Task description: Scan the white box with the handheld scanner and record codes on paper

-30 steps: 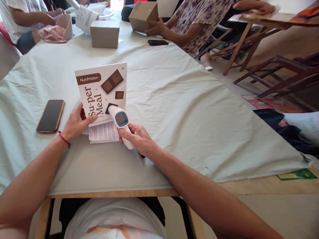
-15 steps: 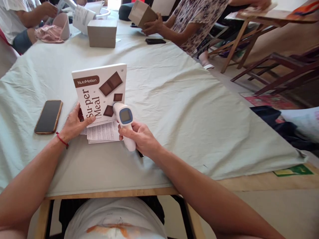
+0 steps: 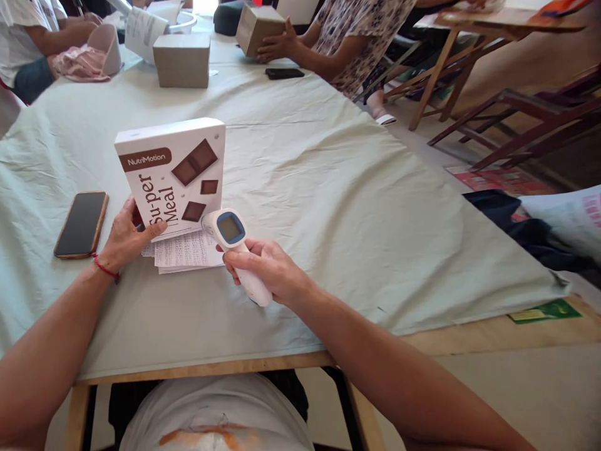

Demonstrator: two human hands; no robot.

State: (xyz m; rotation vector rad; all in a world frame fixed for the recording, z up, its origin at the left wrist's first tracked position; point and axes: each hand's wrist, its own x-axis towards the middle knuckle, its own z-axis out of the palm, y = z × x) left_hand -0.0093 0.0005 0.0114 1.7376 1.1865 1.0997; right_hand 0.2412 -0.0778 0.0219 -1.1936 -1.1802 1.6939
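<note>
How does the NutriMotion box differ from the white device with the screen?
The NutriMotion box is flat-faced with brown chocolate pictures; the white device is rounded with a blue-rimmed screen. The box looks larger than the device. The left hand holds the box; the right hand grips the device's handle. Both are mostly white.
</note>
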